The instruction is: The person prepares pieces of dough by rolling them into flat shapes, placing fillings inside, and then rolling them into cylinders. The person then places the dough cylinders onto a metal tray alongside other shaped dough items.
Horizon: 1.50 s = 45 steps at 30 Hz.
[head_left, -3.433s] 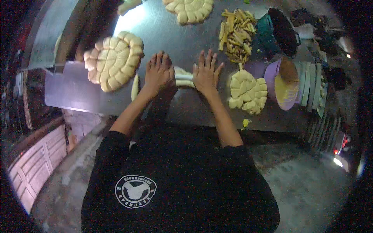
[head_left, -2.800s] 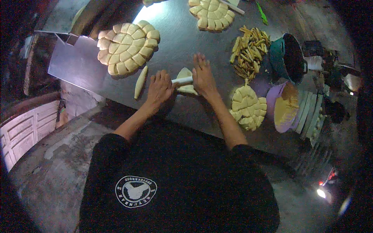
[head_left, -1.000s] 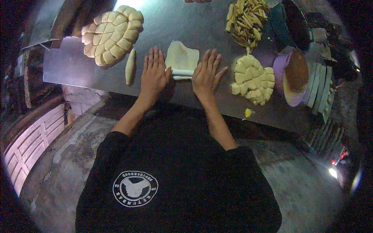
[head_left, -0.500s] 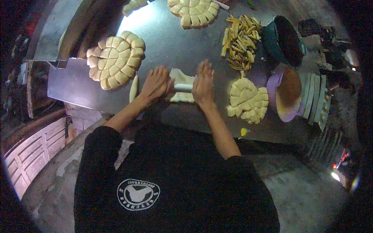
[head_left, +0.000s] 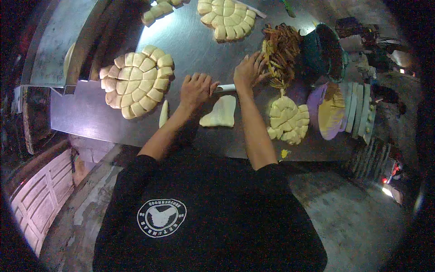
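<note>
My left hand [head_left: 196, 89] is closed round the left end of a white rolling pin [head_left: 225, 88]. Its right end meets my right hand [head_left: 247, 75], whose fingers are spread away from it toward a pile of yellow-brown food strips [head_left: 282, 50]. Whether those fingertips touch the strips I cannot tell. Just nearer to me than the pin, a thin, flattened piece of dough [head_left: 220, 112] lies on the metal table. One slim rolled dough piece [head_left: 164, 114] rests left of my left forearm.
Cut dough pieces sit in clusters at the left [head_left: 136, 81], far middle [head_left: 226, 20] and right [head_left: 287, 118]. Along the right stand a dark pot [head_left: 317, 54], a purple bowl [head_left: 316, 109] and stacked trays [head_left: 355, 109]. A metal box-like structure [head_left: 59, 45] borders the left.
The rolling pin has moved away from me, off the dough, which now shows whole and flat. My right hand has left its pressing pose and reached up and right toward the strips.
</note>
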### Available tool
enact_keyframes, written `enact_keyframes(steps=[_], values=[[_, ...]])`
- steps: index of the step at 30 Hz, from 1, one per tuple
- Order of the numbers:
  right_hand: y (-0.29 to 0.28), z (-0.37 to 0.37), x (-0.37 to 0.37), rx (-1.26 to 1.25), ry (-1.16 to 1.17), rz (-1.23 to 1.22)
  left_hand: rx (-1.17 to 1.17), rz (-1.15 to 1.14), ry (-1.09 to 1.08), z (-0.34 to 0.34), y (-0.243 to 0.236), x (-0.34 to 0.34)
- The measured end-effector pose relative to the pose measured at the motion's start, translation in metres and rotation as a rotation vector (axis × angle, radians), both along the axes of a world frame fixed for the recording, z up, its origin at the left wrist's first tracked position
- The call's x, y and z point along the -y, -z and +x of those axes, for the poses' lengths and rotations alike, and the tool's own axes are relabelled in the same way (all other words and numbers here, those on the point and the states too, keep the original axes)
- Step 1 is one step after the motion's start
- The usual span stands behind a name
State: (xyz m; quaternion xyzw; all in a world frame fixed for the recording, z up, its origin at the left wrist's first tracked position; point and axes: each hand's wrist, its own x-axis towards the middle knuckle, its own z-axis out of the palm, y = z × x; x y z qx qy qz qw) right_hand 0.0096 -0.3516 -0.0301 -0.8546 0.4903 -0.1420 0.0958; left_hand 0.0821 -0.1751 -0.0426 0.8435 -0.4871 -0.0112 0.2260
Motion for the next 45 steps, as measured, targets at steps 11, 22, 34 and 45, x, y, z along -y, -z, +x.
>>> enact_keyframes(steps=[11,22,34,45], values=[[0.017,-0.074,-0.046,-0.045,-0.258,-0.156,0.232,-0.026,-0.223,-0.041,0.020,-0.027],[-0.006,-0.156,-0.113,-0.189,-0.319,-0.055,0.116,0.218,-0.155,-0.108,-0.003,-0.093],[0.011,-0.137,-0.076,0.251,-0.574,0.226,0.118,-0.110,0.270,-0.037,-0.012,-0.073],[0.010,-0.028,0.030,-0.083,-0.363,-0.161,0.055,-0.110,-0.114,0.032,0.000,0.056]])
